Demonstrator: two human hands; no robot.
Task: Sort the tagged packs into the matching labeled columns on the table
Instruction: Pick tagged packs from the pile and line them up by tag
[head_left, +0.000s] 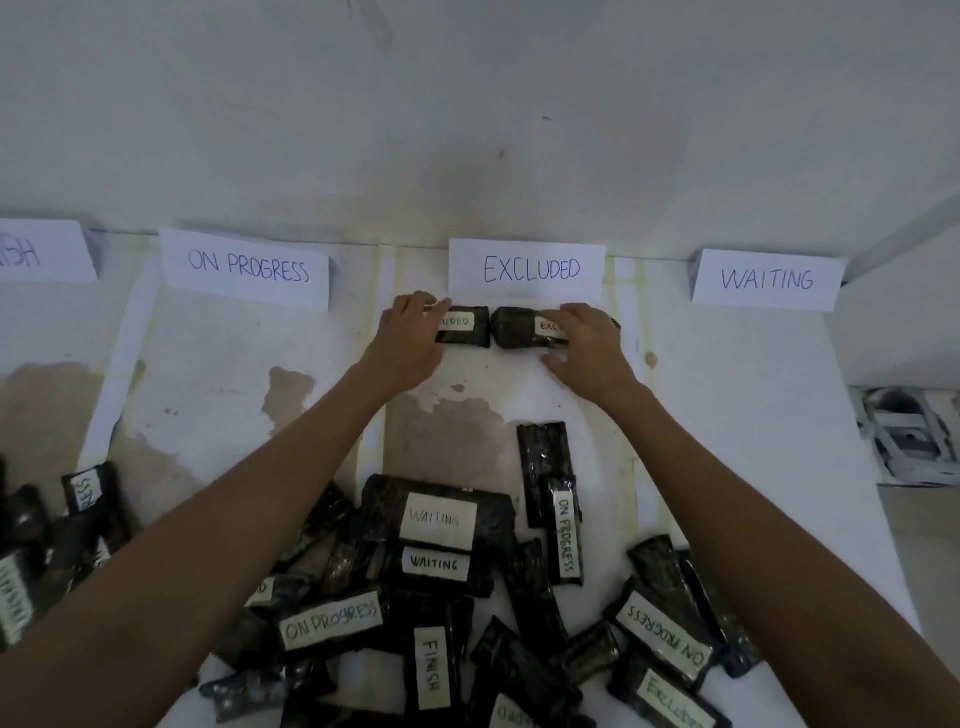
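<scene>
Two black packs tagged EXCLUDED lie end to end just below the EXCLUDED paper label (527, 269). My left hand (410, 338) grips the left pack (465, 326) at its left end. My right hand (587, 345) lies over the right pack (517, 328), fingers curled on its right end with the thumb on the table. A heap of black tagged packs (441, 582) fills the near table: WAITING, ON PROGRESS, FINISH and EXCLUDED tags show. Other column labels read ON PROGRESS (247, 267), WAITING (768, 279) and a cut-off FINISH (36, 252).
The white, stained table (208, 364) butts against a white wall (467, 130). More packs (47, 540) lie at the near left. Beyond the table's right edge some white and grey items (909, 441) sit on the floor.
</scene>
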